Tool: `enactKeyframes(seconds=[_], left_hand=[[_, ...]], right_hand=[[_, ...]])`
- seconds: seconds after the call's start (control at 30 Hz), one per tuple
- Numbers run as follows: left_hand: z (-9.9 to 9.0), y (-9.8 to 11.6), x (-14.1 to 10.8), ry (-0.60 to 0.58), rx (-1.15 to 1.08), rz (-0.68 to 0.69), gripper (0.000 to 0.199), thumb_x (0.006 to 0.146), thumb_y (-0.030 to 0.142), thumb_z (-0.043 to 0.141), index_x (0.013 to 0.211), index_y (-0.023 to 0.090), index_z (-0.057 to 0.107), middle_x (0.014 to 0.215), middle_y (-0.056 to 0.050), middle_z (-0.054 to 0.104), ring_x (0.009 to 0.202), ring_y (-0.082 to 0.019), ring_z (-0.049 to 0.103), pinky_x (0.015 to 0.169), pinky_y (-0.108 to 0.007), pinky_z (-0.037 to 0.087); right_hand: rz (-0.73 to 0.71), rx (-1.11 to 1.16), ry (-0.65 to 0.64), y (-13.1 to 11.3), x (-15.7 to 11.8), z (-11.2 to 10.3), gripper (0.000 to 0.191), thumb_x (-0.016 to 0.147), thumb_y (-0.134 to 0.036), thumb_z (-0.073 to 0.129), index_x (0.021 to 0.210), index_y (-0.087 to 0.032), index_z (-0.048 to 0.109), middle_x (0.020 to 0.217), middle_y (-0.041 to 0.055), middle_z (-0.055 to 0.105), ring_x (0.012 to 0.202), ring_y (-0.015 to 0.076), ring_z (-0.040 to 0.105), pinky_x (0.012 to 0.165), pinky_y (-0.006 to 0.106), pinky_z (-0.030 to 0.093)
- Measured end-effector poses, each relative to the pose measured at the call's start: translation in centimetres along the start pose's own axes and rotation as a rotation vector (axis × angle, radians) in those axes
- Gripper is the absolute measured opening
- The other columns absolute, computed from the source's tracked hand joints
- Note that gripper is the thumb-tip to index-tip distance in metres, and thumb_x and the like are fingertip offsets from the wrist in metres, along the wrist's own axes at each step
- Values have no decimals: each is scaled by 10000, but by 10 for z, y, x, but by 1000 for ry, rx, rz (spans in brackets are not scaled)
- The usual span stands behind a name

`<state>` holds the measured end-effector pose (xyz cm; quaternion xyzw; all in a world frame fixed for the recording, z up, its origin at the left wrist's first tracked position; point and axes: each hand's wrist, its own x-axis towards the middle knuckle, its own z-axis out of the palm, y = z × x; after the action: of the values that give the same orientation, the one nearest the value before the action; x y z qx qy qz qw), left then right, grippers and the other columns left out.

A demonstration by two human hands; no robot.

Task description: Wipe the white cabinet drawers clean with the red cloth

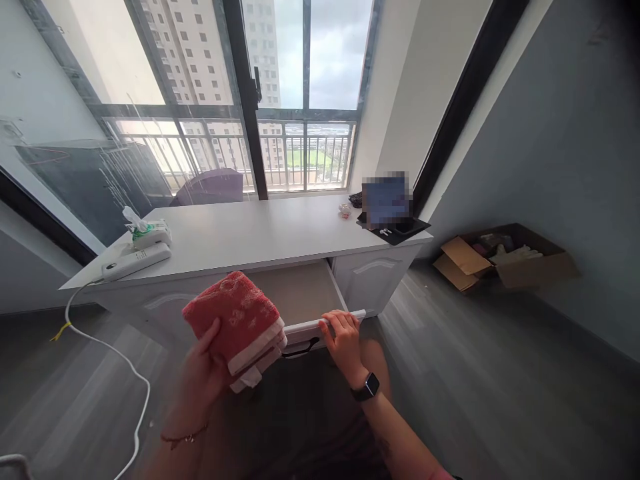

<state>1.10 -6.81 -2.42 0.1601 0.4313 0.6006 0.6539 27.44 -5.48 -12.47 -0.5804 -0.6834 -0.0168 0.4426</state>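
My left hand (207, 370) grips a folded red towel (233, 317) with a pale pink border, holding it up in front of the desk. The thumb lies across the towel's face; the other fingers are hidden behind it. Below the white desktop a drawer (305, 293) is pulled out, and its visible inside is bare, though the towel covers the left part. My right hand (343, 340) has its fingers hooked over the top edge of the drawer front, right of the black handle (303, 348). A dark watch (369, 387) is on the right wrist.
On the white desk (255, 230), a tissue pack (150, 233) and a white power strip (137, 260) lie left, its cable (133, 363) trailing to the floor. A blurred-out panel (387, 200), keys (385, 232) and a black mat stand right. An open cardboard box (540, 270) sits on the floor.
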Motion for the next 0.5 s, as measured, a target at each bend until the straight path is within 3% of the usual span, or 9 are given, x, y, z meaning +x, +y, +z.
enactKeyframes(seconds=[0.07,0.13,0.2,0.3,0.4,0.5], left_hand=[[34,19,24,-15,236,121,279,718,213,692,996,192,687,878,-36,747,735,-190,691,681,-287,561],[61,26,54,-153,590,128,318,663,329,758,923,160,690,811,-43,728,697,-187,659,574,-245,514],[81,22,86,-336,924,150,363,659,413,743,901,146,697,818,-42,712,736,-188,634,601,-240,489],[97,-2,126,-525,1268,142,422,684,493,668,937,156,694,812,-35,690,735,-192,604,602,-253,454],[101,-37,152,-729,1538,-25,525,700,536,619,1074,168,659,791,-40,682,686,-187,587,573,-258,426],[98,-75,166,-1090,1716,-169,650,734,547,585,1288,210,546,1081,-64,688,943,-231,603,783,-296,459]], right_hand=[[8,0,-11,0,4,-3,247,963,-312,445,886,-200,652,888,34,677,901,181,574,893,344,339],[6,-3,-23,3,10,-4,287,964,-306,447,793,-200,651,790,21,673,813,169,577,841,326,347],[-5,4,-27,7,13,-4,312,962,-304,456,734,-198,640,735,15,665,764,159,574,813,316,349],[-25,30,-30,11,14,-3,297,959,-296,464,737,-198,636,736,13,662,761,155,570,814,313,349],[-26,42,-20,13,12,-1,271,956,-280,467,759,-200,634,746,13,659,775,158,565,824,320,351],[-29,53,0,14,10,1,246,952,-264,469,773,-203,627,752,11,656,777,160,562,828,326,355]])
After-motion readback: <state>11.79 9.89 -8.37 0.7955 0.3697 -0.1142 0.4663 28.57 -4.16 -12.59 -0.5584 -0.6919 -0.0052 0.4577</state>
